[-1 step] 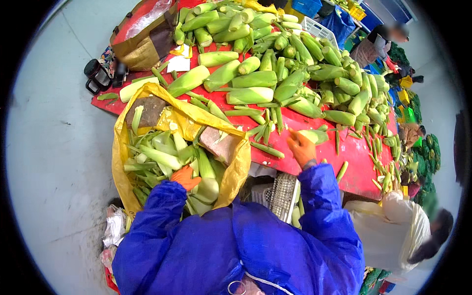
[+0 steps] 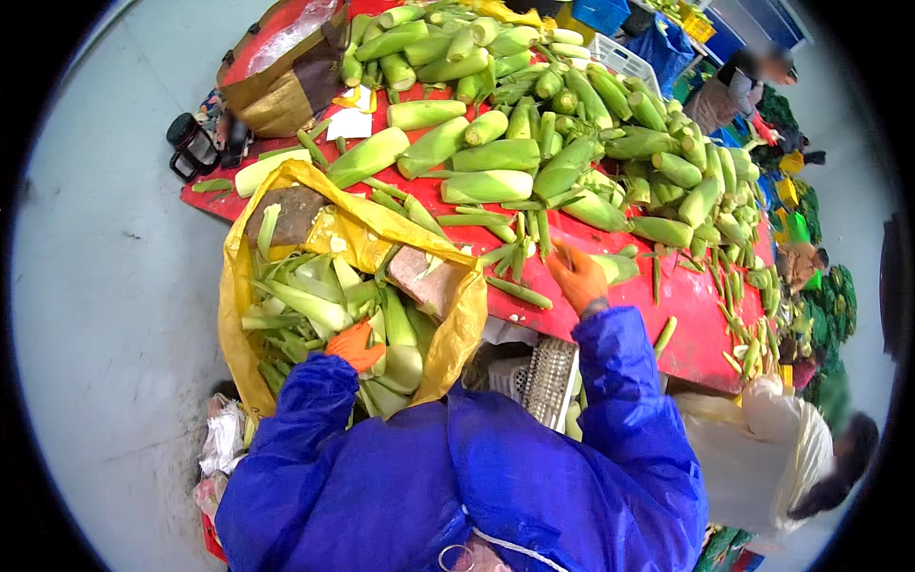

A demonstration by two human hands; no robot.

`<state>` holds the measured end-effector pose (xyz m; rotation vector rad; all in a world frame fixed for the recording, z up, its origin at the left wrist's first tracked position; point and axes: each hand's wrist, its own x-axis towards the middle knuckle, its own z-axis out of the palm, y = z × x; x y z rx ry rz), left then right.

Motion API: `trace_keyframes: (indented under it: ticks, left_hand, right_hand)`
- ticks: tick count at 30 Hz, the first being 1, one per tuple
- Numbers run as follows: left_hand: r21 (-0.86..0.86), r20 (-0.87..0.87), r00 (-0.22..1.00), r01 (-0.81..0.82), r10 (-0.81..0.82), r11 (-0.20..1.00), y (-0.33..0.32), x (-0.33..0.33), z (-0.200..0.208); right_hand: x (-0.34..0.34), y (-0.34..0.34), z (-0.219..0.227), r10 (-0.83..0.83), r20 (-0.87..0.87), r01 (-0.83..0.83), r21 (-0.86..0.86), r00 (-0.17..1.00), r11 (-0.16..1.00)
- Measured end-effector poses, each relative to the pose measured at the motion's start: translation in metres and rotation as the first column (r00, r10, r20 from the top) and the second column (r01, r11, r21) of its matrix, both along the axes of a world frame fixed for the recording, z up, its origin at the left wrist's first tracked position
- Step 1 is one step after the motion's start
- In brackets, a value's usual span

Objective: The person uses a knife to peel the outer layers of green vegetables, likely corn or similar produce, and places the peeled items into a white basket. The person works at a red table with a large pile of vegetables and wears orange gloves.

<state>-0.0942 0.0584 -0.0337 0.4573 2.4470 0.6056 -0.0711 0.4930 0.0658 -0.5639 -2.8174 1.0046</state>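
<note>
My left hand (image 2: 355, 348), in an orange glove, lies over loose green husks (image 2: 310, 303) inside a yellow sack (image 2: 457, 353). Its fingers look loosely spread, with nothing clearly gripped. Across the red tabletop (image 2: 534, 315) reaches my right hand (image 2: 579, 276), gloved in orange too. Its fingers stretch forward and seem to hold nothing. An ear of corn (image 2: 618, 267) lies just right of it, partly hidden by the hand. Trimmed stalk ends (image 2: 519, 290) are scattered to its left.
Husked-looking green corn ears (image 2: 496, 154) are heaped along the table's far side. Stone blocks (image 2: 424, 276) weigh down the sack's edge. White crates (image 2: 551, 377) stand below the table. A brown bag (image 2: 276, 100) and a dark jug (image 2: 193, 148) are far left. Other people (image 2: 734, 91) are at right.
My right hand has shifted slightly up and left, its fingers stretching further forward. My left hand has drawn a little left over the husks.
</note>
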Motion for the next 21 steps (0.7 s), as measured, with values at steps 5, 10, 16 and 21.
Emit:
trace_keyframes:
  ticks: [5, 10, 16, 21]
  left_hand:
    - [0.150, -0.130, 0.926, -0.336, 0.355, 0.930, -0.036, 0.042, 0.039]
    - [0.094, -0.103, 0.875, -0.464, 0.472, 0.881, -0.048, 0.096, 0.032]
    - [-0.311, -0.097, 0.935, -0.353, 0.340, 0.882, -0.100, 0.126, -0.012]
    - [-0.319, -0.235, 0.913, -0.396, 0.333, 0.861, -0.111, 0.098, -0.089]
  right_hand:
    - [-0.134, -0.045, 0.013, 0.209, 0.181, -0.263, 0.363, 0.961, 0.894]
    - [-0.207, -0.077, -0.051, 0.251, 0.377, -0.441, 0.598, 0.892, 0.669]
    - [-0.211, -0.073, -0.042, 0.342, 0.447, -0.549, 0.506, 0.827, 0.665]
    - [-0.164, -0.053, 0.023, 0.186, 0.035, -0.182, 0.439, 0.982, 0.880]
